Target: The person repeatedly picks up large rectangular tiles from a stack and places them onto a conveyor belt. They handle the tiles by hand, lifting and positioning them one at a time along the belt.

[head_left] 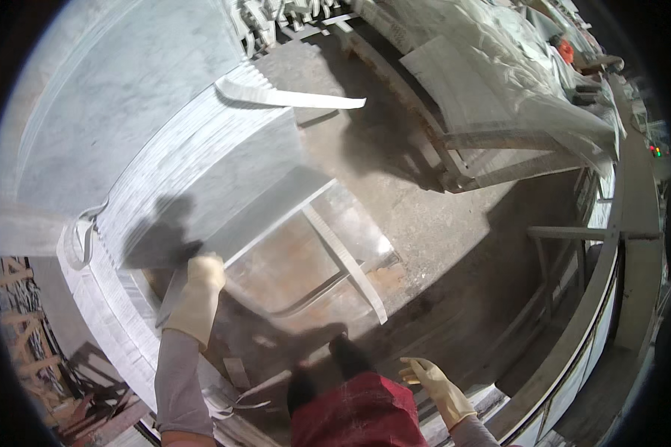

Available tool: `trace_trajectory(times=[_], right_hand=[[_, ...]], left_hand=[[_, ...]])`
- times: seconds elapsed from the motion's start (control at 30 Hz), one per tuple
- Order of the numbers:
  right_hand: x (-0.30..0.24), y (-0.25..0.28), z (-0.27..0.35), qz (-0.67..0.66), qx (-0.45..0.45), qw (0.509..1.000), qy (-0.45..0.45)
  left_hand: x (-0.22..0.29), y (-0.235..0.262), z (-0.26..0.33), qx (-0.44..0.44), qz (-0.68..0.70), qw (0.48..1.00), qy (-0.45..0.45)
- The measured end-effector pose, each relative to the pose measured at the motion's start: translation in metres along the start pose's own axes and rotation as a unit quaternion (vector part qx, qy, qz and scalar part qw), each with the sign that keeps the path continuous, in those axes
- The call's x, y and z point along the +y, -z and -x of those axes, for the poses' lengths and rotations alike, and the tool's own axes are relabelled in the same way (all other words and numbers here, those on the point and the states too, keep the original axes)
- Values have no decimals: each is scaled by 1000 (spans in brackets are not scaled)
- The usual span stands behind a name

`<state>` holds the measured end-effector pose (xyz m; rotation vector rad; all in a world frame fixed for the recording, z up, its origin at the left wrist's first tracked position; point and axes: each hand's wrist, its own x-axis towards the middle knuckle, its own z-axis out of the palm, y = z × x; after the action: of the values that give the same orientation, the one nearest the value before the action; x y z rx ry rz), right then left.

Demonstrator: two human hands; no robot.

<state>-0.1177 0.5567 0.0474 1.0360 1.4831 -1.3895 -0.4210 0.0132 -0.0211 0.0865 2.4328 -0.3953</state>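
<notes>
The left hand point(196, 298), in a pale glove, reaches up to the near lower edge of a grey slab point(231, 186); its fingers curl around that edge, holding it, with a grey sleeve running back down toward the lower rim of the view. The slab is the front one of a stack point(119, 216) of thin stone sheets standing on edge and leaning away to the left, their pale rims fanned out like pages. A white strap point(291, 98) juts out to the right from the top of the slab, and another strap loop point(78, 242) hangs at the stack's left end. Just right of the slab, a clear sheet point(335, 246) lies tilted over the rust-stained floor point(425, 194), crossed by a pale band. The right hand point(434, 384), also gloved, hangs free well below and right of the slab, fingers spread wide and holding nothing. A red checked garment point(358, 417) shows between the two arms. Beyond the slab, up and to the right, more sheets wrapped in plastic point(514, 82) rest on a metal rack point(492, 160).
</notes>
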Motion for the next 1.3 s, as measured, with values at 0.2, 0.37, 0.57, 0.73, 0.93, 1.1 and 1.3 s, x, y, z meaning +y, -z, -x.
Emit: trace_trajectory(times=[0.2,0.37,0.57,0.73,0.93,1.1,1.3], right_hand=[[-14,10,10,-87,32,993,-66],[-42,-57,-26,-231,-46,971,-30],[-8,-210,-74,-277,-173,945,-18],[31,-309,-71,-589,-65,802,-81],[-40,-285,-64,-711,-200,662,129],[-133,-224,-25,-679,-44,712,174],[-161,-177,45,-685,-11,682,255]], left_hand=[[14,26,39,-8,23,999,-42],[41,90,111,-153,68,984,-67],[80,177,221,-289,102,943,-133],[88,251,303,-324,123,915,-207],[92,287,369,-153,95,949,-257],[76,283,414,244,243,873,-345],[1,239,488,382,200,848,-307]])
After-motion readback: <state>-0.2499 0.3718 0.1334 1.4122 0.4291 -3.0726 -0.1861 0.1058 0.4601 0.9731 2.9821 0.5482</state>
